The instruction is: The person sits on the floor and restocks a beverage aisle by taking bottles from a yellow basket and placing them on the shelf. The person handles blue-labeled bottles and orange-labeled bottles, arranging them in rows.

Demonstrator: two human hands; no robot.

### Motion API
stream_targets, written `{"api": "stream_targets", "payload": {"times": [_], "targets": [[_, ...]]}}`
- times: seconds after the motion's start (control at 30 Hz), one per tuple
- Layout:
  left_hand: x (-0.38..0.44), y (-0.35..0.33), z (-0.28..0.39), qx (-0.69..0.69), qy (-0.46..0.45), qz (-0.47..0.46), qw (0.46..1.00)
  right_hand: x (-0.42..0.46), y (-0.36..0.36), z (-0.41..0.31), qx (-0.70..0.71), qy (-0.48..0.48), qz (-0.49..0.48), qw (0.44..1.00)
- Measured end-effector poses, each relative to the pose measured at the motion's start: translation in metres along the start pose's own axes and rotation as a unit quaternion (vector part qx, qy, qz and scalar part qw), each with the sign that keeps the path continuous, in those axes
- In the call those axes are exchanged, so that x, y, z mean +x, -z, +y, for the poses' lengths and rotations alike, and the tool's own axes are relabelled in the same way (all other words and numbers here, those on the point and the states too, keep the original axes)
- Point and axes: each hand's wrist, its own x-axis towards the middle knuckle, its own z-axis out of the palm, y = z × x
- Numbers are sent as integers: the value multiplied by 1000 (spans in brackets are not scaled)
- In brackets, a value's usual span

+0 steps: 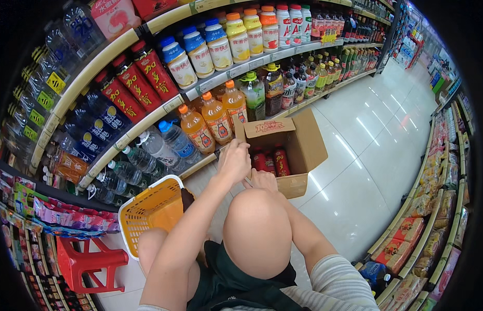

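Observation:
An open cardboard box (pixel 311 144) stands on the floor in front of my raised knee, its flaps spread outward. Several red drink containers (pixel 281 161) with yellow lettering are inside, towards its left. My left hand (pixel 234 160) is at the box's left edge, fingers curled over the flap there. Lower down, my right hand (pixel 263 180) touches the near left corner of the box. My knee hides part of that hand, so its grip is unclear. Something thin and pale shows between the two hands, too small to identify.
Shelves on the left hold orange soda bottles (pixel 217 118), red drink bottles (pixel 154 72) and water bottles (pixel 179 142). A yellow basket (pixel 158 202) with a white rim sits by my left leg, near a red plastic stool (pixel 89 260). Snack shelves (pixel 432 210) line the right side.

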Motion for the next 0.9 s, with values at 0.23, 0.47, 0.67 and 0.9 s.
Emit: {"api": "stream_targets", "payload": {"times": [0.23, 0.47, 0.67, 0.9], "targets": [[28, -27, -15, 298, 51, -154, 941, -31, 46, 61, 121, 57, 47, 990], [80, -89, -63, 116, 196, -273, 935, -43, 108, 114, -177, -109, 40, 977], [116, -127, -67, -18, 262, -188, 946, -5, 107, 152, -5, -284, -133, 949], [135, -123, -65, -258, 246, 27, 934, 21, 64, 157, 216, -399, -41, 890]]}}
